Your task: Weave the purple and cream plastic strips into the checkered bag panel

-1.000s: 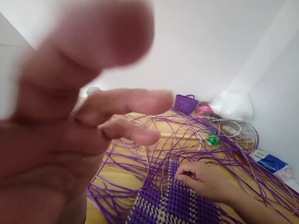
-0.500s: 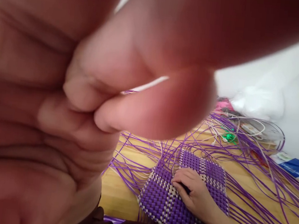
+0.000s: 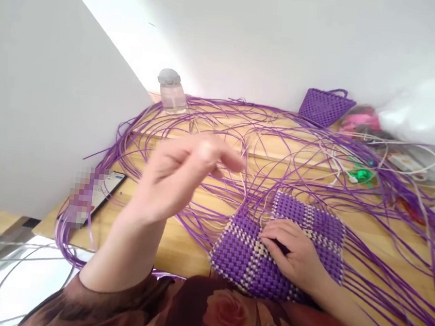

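Note:
My left hand (image 3: 185, 172) is raised over the table, with its forefinger bent and loosely stretched to the right. Nothing shows in it, though part of its inner side is hidden. My right hand (image 3: 289, 251) lies on a purple and cream woven piece (image 3: 235, 250). Its fingers and thumb come together at the notch in the piece's upper edge, gripping there; a dark gap shows between them. Long purple and cream plastic strands (image 3: 376, 283) run out from the weave on several sides.
A lidded clear bottle (image 3: 173, 96) stands at the back left. By the left edge lies a phone (image 3: 107, 193), partly under strands. A small purple woven basket (image 3: 324, 108), a green bundle (image 3: 362, 174) and a white plastic bag (image 3: 420, 114) are at the back right of the wooden table (image 3: 184, 255).
My left hand has come down and away from close before the camera, uncovering the left side of the view. My right hand stays at the same spot on the woven piece.

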`<act>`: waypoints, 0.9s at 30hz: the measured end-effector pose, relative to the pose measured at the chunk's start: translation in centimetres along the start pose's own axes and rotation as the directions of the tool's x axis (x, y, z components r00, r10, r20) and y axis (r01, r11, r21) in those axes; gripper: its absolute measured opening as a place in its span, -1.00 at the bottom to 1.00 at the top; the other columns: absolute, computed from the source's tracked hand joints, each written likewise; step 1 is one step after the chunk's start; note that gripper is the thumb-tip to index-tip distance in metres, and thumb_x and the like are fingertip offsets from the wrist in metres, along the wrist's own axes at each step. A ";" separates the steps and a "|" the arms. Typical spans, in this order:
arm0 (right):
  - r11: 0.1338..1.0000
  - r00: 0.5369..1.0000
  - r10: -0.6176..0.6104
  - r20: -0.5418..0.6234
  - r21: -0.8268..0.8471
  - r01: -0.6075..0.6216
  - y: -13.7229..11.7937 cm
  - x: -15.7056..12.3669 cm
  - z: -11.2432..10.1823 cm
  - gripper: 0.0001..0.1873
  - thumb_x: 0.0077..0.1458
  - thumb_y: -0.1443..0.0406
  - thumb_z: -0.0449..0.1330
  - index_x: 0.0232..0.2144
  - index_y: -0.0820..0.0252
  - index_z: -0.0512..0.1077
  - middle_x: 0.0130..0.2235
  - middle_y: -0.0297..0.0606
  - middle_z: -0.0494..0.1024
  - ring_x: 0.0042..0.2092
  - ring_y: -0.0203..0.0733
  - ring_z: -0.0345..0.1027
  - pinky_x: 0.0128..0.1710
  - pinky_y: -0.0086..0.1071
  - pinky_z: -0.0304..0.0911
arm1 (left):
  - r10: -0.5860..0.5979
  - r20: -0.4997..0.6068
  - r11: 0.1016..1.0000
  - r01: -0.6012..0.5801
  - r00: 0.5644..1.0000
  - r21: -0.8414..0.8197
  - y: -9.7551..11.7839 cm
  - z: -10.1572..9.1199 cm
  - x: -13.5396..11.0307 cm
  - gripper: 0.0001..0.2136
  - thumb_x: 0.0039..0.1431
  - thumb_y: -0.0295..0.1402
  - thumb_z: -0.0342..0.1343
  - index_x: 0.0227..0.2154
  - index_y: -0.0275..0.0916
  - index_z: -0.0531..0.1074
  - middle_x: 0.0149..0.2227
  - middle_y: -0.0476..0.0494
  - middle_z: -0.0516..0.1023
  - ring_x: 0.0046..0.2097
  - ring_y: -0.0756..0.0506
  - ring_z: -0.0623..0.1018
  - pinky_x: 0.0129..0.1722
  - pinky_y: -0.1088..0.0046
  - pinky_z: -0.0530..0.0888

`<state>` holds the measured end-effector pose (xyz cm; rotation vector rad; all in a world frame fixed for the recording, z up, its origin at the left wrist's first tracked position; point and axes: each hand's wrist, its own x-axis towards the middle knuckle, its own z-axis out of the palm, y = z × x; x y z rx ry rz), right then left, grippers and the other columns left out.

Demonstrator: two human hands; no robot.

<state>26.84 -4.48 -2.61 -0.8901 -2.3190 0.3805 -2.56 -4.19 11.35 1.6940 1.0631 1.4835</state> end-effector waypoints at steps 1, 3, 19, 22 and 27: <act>1.000 1.000 0.002 -0.006 0.008 -0.002 -0.1 0.0 -0.1 -0.87 0.19 0.40 0.23 -0.23 0.07 0.50 -0.23 -0.30 0.61 -0.09 -0.15 0.46 0.01 -0.17 0.32 | -0.072 0.178 0.992 0.053 0.981 0.113 -1.6 0.4 0.2 -0.62 0.33 -0.07 0.01 -0.36 -0.21 0.58 -0.34 -0.06 0.62 -0.24 -0.05 0.60 -0.23 0.41 0.52; 0.999 1.000 0.011 -0.026 0.031 -0.011 -0.3 -0.1 -0.2 -0.84 0.17 0.42 0.24 -0.23 0.07 0.51 -0.24 -0.30 0.62 -0.10 -0.15 0.47 0.00 -0.18 0.33 | -0.226 0.345 0.942 0.114 0.911 0.315 -5.0 1.1 0.1 -0.68 0.29 -0.13 0.08 -0.42 -0.25 0.56 -0.45 -0.04 0.57 -0.35 -0.03 0.55 -0.30 0.46 0.45; 0.983 0.989 0.096 -0.112 0.169 -0.076 -1.1 -0.5 -0.7 -0.75 0.14 0.47 0.24 -0.19 0.05 0.53 -0.26 -0.28 0.62 -0.17 -0.15 0.49 -0.12 -0.23 0.40 | -0.500 0.625 0.763 0.646 0.600 -0.009 -12.7 4.3 -2.6 -0.68 0.09 -0.11 0.27 -0.35 -0.29 0.39 -0.44 0.04 0.38 -0.43 0.07 0.32 -0.40 0.52 0.26; 0.984 0.990 0.088 -0.113 0.166 -0.069 -1.2 -0.4 -0.7 -0.76 0.14 0.46 0.23 -0.20 0.04 0.53 -0.27 -0.28 0.62 -0.17 -0.14 0.50 -0.12 -0.22 0.40 | -0.544 0.608 0.692 0.719 0.579 -0.066 -13.0 4.7 -3.0 -0.63 -0.08 -0.19 0.40 -0.34 -0.28 0.38 -0.46 0.06 0.38 -0.44 0.09 0.33 -0.42 0.53 0.22; 0.985 0.992 0.066 -0.106 0.168 -0.047 -1.3 -0.2 -0.6 -0.78 0.15 0.46 0.23 -0.20 0.06 0.53 -0.28 -0.30 0.63 -0.20 -0.19 0.49 -0.14 -0.27 0.40 | -0.538 0.534 0.707 0.694 0.652 -0.134 -11.9 4.8 -3.8 -0.71 0.00 -0.30 0.34 -0.35 -0.26 0.33 -0.49 0.12 0.32 -0.45 0.11 0.28 -0.42 0.56 0.19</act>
